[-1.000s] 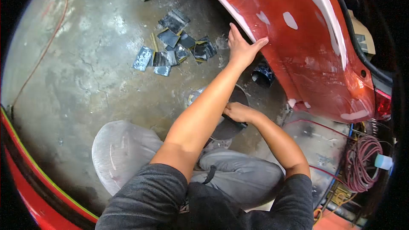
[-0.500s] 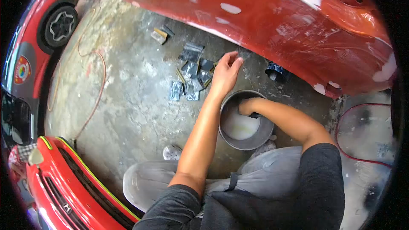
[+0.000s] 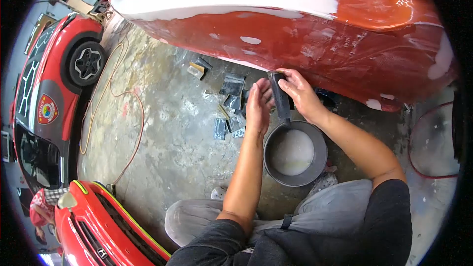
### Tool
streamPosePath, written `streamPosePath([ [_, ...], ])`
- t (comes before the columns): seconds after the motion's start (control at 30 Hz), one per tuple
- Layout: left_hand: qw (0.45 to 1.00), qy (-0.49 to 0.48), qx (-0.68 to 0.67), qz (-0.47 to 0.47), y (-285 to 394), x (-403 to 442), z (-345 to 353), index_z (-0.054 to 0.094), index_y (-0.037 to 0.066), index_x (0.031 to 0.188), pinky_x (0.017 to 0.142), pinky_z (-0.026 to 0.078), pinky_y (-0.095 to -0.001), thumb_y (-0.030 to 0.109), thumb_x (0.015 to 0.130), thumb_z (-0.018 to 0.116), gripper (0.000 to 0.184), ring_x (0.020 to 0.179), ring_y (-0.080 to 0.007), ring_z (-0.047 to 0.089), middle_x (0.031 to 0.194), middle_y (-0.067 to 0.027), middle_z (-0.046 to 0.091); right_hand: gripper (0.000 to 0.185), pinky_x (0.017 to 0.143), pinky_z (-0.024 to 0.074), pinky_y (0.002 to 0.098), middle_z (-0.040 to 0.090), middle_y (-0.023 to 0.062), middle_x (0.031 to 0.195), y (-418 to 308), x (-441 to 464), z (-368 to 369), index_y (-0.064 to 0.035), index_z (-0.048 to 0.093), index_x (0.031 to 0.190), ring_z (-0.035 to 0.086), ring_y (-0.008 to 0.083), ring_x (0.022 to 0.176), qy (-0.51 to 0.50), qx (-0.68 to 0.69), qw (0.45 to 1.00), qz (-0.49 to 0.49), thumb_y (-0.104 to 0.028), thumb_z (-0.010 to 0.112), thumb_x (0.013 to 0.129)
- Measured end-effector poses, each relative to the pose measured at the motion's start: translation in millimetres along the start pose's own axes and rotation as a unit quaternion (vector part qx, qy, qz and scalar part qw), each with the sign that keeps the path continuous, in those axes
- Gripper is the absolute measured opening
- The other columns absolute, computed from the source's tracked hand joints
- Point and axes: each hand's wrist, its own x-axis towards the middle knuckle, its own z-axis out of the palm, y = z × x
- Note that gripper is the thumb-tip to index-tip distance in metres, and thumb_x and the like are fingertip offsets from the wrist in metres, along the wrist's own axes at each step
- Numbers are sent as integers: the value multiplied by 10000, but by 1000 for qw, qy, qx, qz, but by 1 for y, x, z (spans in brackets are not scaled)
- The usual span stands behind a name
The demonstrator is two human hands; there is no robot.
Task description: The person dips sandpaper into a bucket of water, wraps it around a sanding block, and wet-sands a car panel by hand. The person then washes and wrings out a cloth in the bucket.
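Note:
My right hand [image 3: 303, 94] grips a dark sanding block [image 3: 280, 98] by its upper part, above the rim of a bucket. My left hand [image 3: 259, 104] is raised just left of the block, palm turned toward it, fingers apart and holding nothing. Cloudy whitish liquid [image 3: 293, 151] fills the lower part of the grey bucket [image 3: 321, 160], which stands on the floor in front of my knees. Beyond both hands is a red car panel [image 3: 276, 44] with white and pale pink patches.
Dark sheets [image 3: 232, 83] and worn pads [image 3: 196, 70] lie on the floor. A hose [image 3: 143, 128] curves at left. A red bumper [image 3: 98, 226], a parked car [image 3: 51, 93] and another person [image 3: 42, 214] are at left. Another hose [image 3: 411, 140] loops at right.
My right hand has come up out of the bucket with the block. My left hand has moved beside it. The view has shifted, showing more of the panel and the parked car.

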Motion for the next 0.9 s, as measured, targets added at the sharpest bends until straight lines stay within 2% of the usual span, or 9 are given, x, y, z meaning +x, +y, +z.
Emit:
streamPosePath([
  [0.13,992,21,112,57,11,2,-7,520,39,1403,949,489,-339,384,1067,532,482,1172,-193,603,1357,-110,607,351,1035,434,315,637,62,1223,-4,4,-15,-21,575,1308,569,127,1172,-19,149,985,87,-289,513,1090],
  [0.23,982,14,180,52,16,2,-19,510,22,1414,928,514,-337,216,1020,612,450,1180,-192,599,1332,-105,617,372,922,545,342,656,94,1207,-8,4,-14,-29,535,1358,678,191,1040,-55,179,976,113,-292,443,1111],
  [0.33,943,-44,302,135,22,-2,-19,479,30,1461,994,508,-366,118,977,656,523,1224,-227,586,1409,-127,562,393,883,596,388,664,146,1215,-7,6,-8,-27,477,1414,726,263,1015,-29,187,975,119,-278,423,1117],
  [0.37,911,-65,371,170,25,-8,-19,405,89,1551,1061,482,-379,8,905,669,703,1369,-276,486,1570,-162,385,393,884,599,393,664,152,1213,-5,7,-6,-29,467,1423,726,272,1026,-18,196,973,123,-271,423,1116],
  [0.5,836,-107,475,251,28,-14,-22,283,183,1637,1184,374,-454,-19,769,701,984,1549,-329,213,1699,-159,94,364,850,615,379,675,147,1168,0,11,-1,-44,475,1411,730,270,1007,8,199,969,147,-227,470,1097],
  [0.73,764,-73,562,307,35,-19,-22,284,196,1635,1249,252,-498,78,716,814,1068,1566,-389,169,1709,-192,83,284,769,617,367,687,100,1097,11,11,2,-36,560,1312,708,179,891,72,114,971,196,-155,518,1058],
  [0.77,796,-47,503,332,31,-22,-16,412,172,1576,1234,267,-500,119,726,830,949,1554,-396,198,1701,-209,119,282,768,617,370,687,102,1094,12,11,2,-35,561,1309,708,182,891,70,119,970,199,-148,519,1053],
  [0.87,719,-71,581,375,31,-25,-19,587,125,1429,1209,294,-493,143,749,824,721,1543,-396,218,1695,-222,148,303,801,610,387,683,118,1121,18,15,-3,-29,557,1319,704,198,927,52,130,969,206,-128,528,1034],
  [0.9,738,-58,567,362,30,-25,-22,613,105,1370,1180,329,-470,137,773,810,629,1481,-367,304,1625,-216,258,327,834,603,399,677,130,1157,21,16,-6,-25,550,1336,699,207,962,37,130,968,210,-123,535,1024],
])
